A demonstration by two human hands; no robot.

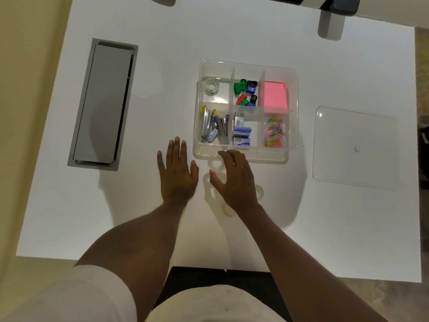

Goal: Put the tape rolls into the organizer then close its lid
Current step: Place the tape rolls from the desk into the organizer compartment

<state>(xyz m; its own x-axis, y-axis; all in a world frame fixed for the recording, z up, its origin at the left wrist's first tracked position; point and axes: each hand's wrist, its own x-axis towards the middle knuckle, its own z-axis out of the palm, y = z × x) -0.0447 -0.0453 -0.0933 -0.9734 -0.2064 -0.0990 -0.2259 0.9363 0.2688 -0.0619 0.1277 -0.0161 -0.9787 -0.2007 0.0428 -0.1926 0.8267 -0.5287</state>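
The clear plastic organizer (293, 73) sits open at the table's middle, with one clear tape roll (211, 87) in its far-left compartment. Its clear lid (355, 147) lies flat to the right. Several clear tape rolls lie on the table in front of the organizer: one (214, 161) at my right fingertips, one (259, 191) right of my wrist, one (228, 211) under my forearm. My right hand (234, 180) hovers over them with fingers spread, holding nothing I can see. My left hand (177, 173) rests flat on the table, fingers apart.
The organizer's other compartments hold staplers (214, 129), staple boxes (241, 134), sharpeners (246, 92), pink sticky notes (273, 96) and coloured paper clips (275, 133). A grey cable hatch (102, 105) is set in the table at left. A dark chair (341, 5) stands beyond the far edge.
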